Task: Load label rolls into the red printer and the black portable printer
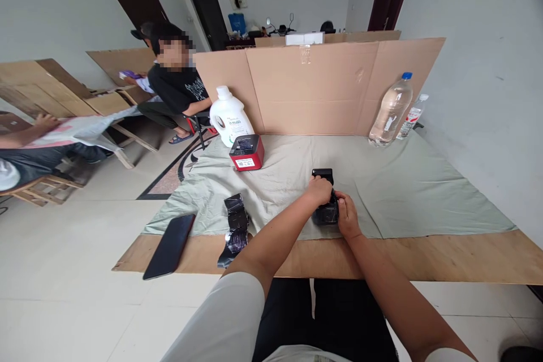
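Note:
A small black box-like thing [326,215], its exact kind unclear, rests on the cloth in front of me, with a black part standing up at its far end. My left hand [320,190] is closed over its middle, and the fingertips are partly hidden. Along its right side, my right hand [348,216] grips the edge with bent fingers. A crumpled strip of black packaging [236,220] lies left of my left forearm. Farther left, a dark phone-like slab [169,246] sits across the table's front edge.
A red and black box [246,154] stands before a white detergent jug [231,119]. Two clear bottles, one large [390,113] and one small [412,117], stand at the back right. A cardboard screen [305,90] borders the table. People sit to the left.

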`<state>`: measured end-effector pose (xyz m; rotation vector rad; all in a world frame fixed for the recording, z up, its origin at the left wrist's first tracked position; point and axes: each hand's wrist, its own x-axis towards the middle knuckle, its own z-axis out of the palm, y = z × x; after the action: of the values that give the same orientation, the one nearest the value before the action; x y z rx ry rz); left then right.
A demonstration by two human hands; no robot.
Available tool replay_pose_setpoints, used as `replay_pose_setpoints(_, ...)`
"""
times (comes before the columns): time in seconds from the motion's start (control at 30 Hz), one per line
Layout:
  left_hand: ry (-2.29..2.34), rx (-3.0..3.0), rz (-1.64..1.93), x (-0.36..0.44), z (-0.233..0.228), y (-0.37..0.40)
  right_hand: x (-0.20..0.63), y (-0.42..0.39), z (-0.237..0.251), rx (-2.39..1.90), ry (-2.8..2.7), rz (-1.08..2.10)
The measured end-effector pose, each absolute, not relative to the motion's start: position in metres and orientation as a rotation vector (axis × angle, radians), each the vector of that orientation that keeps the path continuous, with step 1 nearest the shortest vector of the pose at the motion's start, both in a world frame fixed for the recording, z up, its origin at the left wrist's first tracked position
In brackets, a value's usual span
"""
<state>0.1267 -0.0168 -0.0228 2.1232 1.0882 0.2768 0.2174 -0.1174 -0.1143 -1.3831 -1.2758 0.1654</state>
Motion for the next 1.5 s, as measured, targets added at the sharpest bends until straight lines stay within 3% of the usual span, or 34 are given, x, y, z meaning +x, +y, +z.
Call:
replay_pose_setpoints(0.2,1.206,2.27,0.194,0.115,-0.012,-0.013,0.219,-0.117,-0.114,-1.397,-1.251,0.233)
replay_pose_setpoints(0.37,1.046,2.077,0.262,0.086,0.008,-0.011,0.22,-0.118,-0.113,-1.414,-1.263,0.228)
replay_pose_setpoints(0.5,0.865,1.887,0.319,0.012,0.036,-0.003,0.22,-0.119,-0.112,-1.419,-1.265,0.237)
replay_pose_setpoints(0.67,1.052,1.898,0.03,-0.124,0.07,0.005,0.217,-0.116,-0.113,-1.415,-1.245,0.229)
replay_pose_setpoints(0.87,1.556,1.907,-0.253,-0.224,0.044,-0.005,0.217,-0.115,-0.113,-1.423,-1.247,0.234)
replay_pose_setpoints(1.07,1.861,2.11,-0.332,-0.22,0.0,-0.025,0.218,-0.116,-0.112,-1.435,-1.246,0.252)
replay_pose_setpoints(1.17,1.983,2.278,-0.123,-0.198,0.0,-0.038,0.218,-0.117,-0.11,-1.448,-1.242,0.269)
replay_pose_setpoints(1.23,1.729,2.395,0.06,-0.181,0.002,-0.049,0.219,-0.117,-0.11,-1.453,-1.239,0.275)
replay_pose_setpoints(1.33,1.256,2.483,0.058,-0.155,0.003,-0.061,0.219,-0.117,-0.11,-1.452,-1.246,0.284)
replay_pose_setpoints(1.5,1.365,2.644,-0.212,-0.137,-0.001,-0.056,0.219,-0.117,-0.11,-1.444,-1.248,0.292)
